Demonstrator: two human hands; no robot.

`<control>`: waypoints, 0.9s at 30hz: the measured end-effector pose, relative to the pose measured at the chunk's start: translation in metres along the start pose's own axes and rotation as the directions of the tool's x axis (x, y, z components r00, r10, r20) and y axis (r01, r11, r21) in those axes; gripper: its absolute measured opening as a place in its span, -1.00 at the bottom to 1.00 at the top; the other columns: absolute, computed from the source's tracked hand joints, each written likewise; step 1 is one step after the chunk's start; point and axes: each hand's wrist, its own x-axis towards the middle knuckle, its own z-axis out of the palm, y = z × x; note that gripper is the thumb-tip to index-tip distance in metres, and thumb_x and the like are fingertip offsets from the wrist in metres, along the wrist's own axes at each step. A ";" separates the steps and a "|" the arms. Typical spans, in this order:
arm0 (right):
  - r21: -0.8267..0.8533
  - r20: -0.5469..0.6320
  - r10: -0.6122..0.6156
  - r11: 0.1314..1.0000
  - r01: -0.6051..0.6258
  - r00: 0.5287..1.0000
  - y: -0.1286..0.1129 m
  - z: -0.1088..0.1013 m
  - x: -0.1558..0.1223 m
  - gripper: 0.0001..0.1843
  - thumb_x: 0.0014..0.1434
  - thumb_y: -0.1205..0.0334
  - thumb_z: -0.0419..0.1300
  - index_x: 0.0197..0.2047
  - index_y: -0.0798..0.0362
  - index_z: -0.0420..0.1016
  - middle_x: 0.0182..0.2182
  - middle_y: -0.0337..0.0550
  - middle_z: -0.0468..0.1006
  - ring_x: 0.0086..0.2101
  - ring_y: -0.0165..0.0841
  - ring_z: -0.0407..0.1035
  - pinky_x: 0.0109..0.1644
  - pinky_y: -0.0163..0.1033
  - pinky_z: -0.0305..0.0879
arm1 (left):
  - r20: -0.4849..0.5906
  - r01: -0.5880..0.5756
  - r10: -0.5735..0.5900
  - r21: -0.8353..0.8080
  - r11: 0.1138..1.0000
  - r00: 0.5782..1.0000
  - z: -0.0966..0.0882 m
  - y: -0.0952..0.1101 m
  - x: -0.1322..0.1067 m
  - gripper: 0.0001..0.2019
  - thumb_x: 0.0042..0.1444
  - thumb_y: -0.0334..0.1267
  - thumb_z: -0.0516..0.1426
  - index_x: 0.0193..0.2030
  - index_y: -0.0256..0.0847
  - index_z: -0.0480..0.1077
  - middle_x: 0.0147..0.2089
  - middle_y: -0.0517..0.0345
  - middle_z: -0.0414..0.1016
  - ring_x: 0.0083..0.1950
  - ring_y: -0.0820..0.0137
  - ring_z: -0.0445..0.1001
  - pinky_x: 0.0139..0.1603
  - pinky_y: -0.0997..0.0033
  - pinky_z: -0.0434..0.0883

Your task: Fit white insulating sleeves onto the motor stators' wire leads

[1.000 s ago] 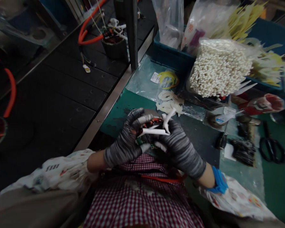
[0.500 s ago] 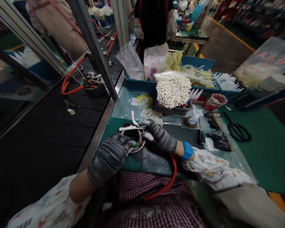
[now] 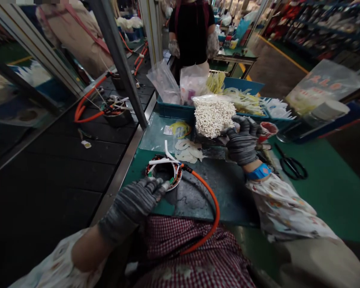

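My left hand (image 3: pixel 133 202), in a grey glove, rests on the near rim of a round wound motor part (image 3: pixel 164 172) lying on the green mat; its fingers curl against the rim. White sleeved leads stick up from the part, and an orange cable (image 3: pixel 210 208) runs from it back toward my lap. My right hand (image 3: pixel 242 140), also gloved, reaches forward to the right side of a clear bag of small white pieces (image 3: pixel 213 116); its fingers are bent near the bag, and I cannot see anything in them.
A blue bin (image 3: pixel 180 110) with plastic bags and yellowish strips stands behind. White paper cutouts (image 3: pixel 187 151) lie by the part. Scissors (image 3: pixel 291 164) lie at right. A black conveyor (image 3: pixel 78 160) holds another wound part (image 3: pixel 117 110). A person in black (image 3: pixel 193 32) stands opposite.
The wound part went from both hands down onto the mat. My right hand let go of it and moved forward and right to the bag of white pieces. The view tilted upward.
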 end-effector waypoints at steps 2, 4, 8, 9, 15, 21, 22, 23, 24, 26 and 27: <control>0.132 -0.046 -0.006 0.991 0.012 0.999 0.001 0.004 -0.001 -0.82 0.11 0.24 0.52 -0.30 0.01 0.60 0.23 0.15 0.57 0.29 0.17 0.28 0.42 0.44 0.08 | -0.044 0.015 -0.015 -0.004 1.000 0.999 0.006 -0.002 -0.005 -0.47 0.21 -0.69 0.00 0.09 -0.17 0.63 0.03 0.07 0.77 -0.03 0.22 0.70 -0.02 0.26 0.56; 0.282 -0.098 -0.019 0.958 0.046 0.995 0.002 0.001 -0.004 -0.86 0.16 0.20 0.47 -0.26 -0.02 0.61 0.10 0.08 0.63 0.17 0.04 0.43 0.35 0.33 0.29 | -0.091 0.066 -0.067 -0.017 0.998 0.994 0.016 0.003 -0.011 -0.47 0.22 -0.69 -0.02 0.10 -0.14 0.60 0.04 0.11 0.76 0.01 0.25 0.68 0.08 0.23 0.52; 0.563 -0.108 0.067 0.827 0.005 0.992 -0.011 -0.027 -0.016 -0.95 0.30 0.20 0.35 -0.15 -0.10 0.59 -0.16 -0.15 0.69 -0.14 -0.21 0.61 0.06 0.05 0.60 | -0.212 0.293 -0.321 -0.156 0.943 0.923 0.036 0.031 -0.015 -0.58 0.30 -0.60 0.03 0.12 -0.09 0.50 0.06 0.12 0.75 0.21 0.20 0.59 0.58 0.01 0.15; 0.652 -0.105 0.124 0.758 -0.026 0.987 -0.019 -0.039 -0.019 -0.93 0.30 0.22 0.37 -0.15 -0.11 0.58 -0.18 -0.20 0.70 -0.17 -0.24 0.62 0.02 0.00 0.62 | -0.236 0.365 -0.405 -0.196 0.910 0.883 0.039 0.038 -0.014 -0.64 0.31 -0.55 0.07 0.10 -0.10 0.49 0.08 0.07 0.73 0.29 0.16 0.55 0.64 -0.08 0.02; 0.875 0.196 0.195 0.408 -0.261 0.961 -0.086 -0.092 -0.043 -0.88 0.34 0.18 0.41 -0.08 -0.09 0.60 -0.29 -0.28 0.72 -0.44 -0.38 0.58 -0.36 -0.24 0.57 | -0.213 0.363 -0.466 -0.387 0.847 0.859 0.056 0.043 0.009 -0.81 0.30 -0.17 0.28 -0.04 -0.12 0.41 -0.02 0.02 0.69 0.15 0.12 0.64 0.46 -0.15 0.37; 0.736 0.157 0.091 0.654 -0.178 0.983 -0.120 -0.064 -0.083 -0.91 0.42 0.11 0.30 -0.11 -0.09 0.54 -0.26 -0.22 0.69 -0.26 -0.27 0.64 -0.12 -0.09 0.65 | -0.310 0.285 -0.434 -0.425 0.859 0.846 0.066 0.026 0.013 -0.76 0.25 -0.13 0.33 -0.10 -0.11 0.39 -0.11 0.12 0.65 -0.03 0.23 0.67 0.33 -0.03 0.53; 0.725 0.115 0.109 0.670 -0.158 0.987 -0.121 -0.060 -0.089 -0.94 0.43 0.12 0.29 -0.10 -0.12 0.53 -0.26 -0.23 0.69 -0.27 -0.26 0.64 -0.13 -0.08 0.65 | -0.296 0.294 -0.440 -0.429 0.854 0.848 0.065 0.027 0.012 -0.76 0.25 -0.12 0.33 -0.10 -0.12 0.40 -0.10 0.11 0.65 -0.02 0.23 0.67 0.35 -0.04 0.52; 0.729 0.090 0.123 0.668 -0.149 0.988 -0.122 -0.059 -0.096 -0.98 0.44 0.13 0.28 -0.09 -0.16 0.53 -0.27 -0.25 0.69 -0.28 -0.25 0.65 -0.15 -0.07 0.66 | -0.281 0.302 -0.447 -0.436 0.848 0.849 0.065 0.029 0.012 -0.77 0.25 -0.11 0.33 -0.11 -0.12 0.41 -0.10 0.10 0.66 -0.01 0.22 0.67 0.37 -0.05 0.51; 0.749 0.086 0.128 0.646 -0.148 0.988 -0.121 -0.059 -0.104 -0.97 0.43 0.14 0.27 -0.07 -0.21 0.53 -0.27 -0.26 0.70 -0.31 -0.23 0.66 -0.19 -0.05 0.67 | -0.262 0.310 -0.453 -0.445 0.840 0.852 0.064 0.030 0.012 -0.78 0.26 -0.11 0.32 -0.12 -0.12 0.42 -0.10 0.10 0.66 0.00 0.22 0.67 0.38 -0.06 0.50; 0.811 0.130 0.097 0.562 -0.162 0.987 -0.119 -0.063 -0.121 -0.90 0.40 0.12 0.30 -0.05 -0.32 0.56 -0.27 -0.27 0.74 -0.34 -0.15 0.68 -0.28 0.01 0.69 | -0.226 0.325 -0.463 -0.461 0.826 0.857 0.064 0.032 0.011 -0.81 0.28 -0.10 0.29 -0.12 -0.12 0.44 -0.10 0.10 0.66 0.01 0.22 0.67 0.39 -0.08 0.50; 0.835 0.173 0.069 0.518 -0.183 0.983 -0.118 -0.066 -0.129 -0.87 0.38 0.11 0.31 -0.04 -0.35 0.59 -0.29 -0.26 0.75 -0.36 -0.12 0.68 -0.31 0.05 0.69 | -0.219 0.327 -0.464 -0.465 0.823 0.858 0.064 0.033 0.011 -0.81 0.30 -0.09 0.28 -0.12 -0.13 0.45 -0.10 0.08 0.66 0.01 0.21 0.67 0.38 -0.08 0.50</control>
